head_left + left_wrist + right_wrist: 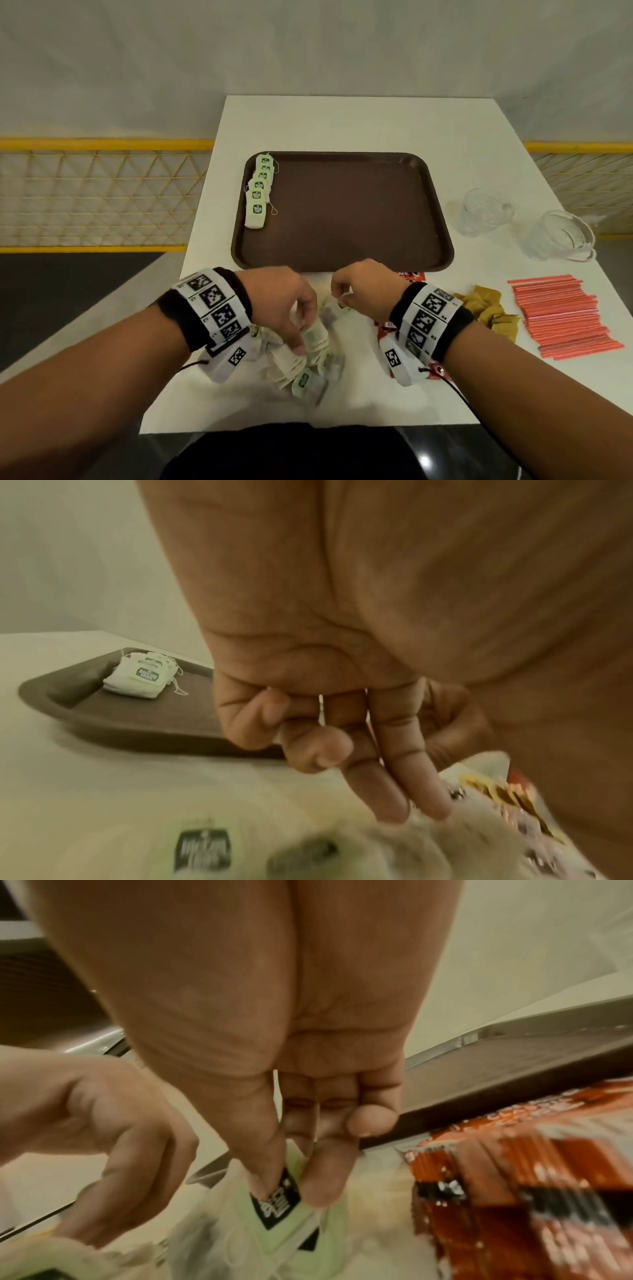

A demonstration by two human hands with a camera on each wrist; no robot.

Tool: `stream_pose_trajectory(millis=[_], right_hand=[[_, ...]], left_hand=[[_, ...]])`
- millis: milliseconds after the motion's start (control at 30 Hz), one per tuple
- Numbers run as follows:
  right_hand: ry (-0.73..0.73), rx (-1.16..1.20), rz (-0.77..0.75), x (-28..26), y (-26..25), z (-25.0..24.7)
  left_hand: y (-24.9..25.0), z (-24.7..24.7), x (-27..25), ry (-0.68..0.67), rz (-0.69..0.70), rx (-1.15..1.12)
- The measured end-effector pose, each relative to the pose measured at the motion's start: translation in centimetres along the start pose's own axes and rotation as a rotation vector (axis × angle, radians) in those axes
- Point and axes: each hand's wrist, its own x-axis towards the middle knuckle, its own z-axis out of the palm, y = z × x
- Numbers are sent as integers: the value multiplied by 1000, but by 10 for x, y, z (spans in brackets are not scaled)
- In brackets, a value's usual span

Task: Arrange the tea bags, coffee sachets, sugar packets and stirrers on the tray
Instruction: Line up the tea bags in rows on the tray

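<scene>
The right hand [308, 1123] pinches a pale green tea bag tag [277, 1202] between thumb and fingers; its black label is too blurred to read. The left hand [291, 308], just beside it, reaches with extended fingers into the heap of tea bags [308, 359] below both hands. Beyond the hands, six tea bags [258, 192] lie in a row on the brown tray [342, 212], at its left edge. Red sachets [514, 1177] lie right of the right hand
</scene>
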Motion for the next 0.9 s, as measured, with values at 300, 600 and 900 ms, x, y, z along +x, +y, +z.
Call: stream_pose_trajectory(millis=[300, 600, 900], right_hand=[[-56, -25, -156, -2, 5, -1], [-75, -9, -206, -6, 3, -9], [-48, 129, -187, -4, 10, -16]], left_hand=[[6, 7, -7, 279, -78, -2], [-5, -33, -36, 550, -175, -400], [-69, -61, -17, 589, -513, -80]])
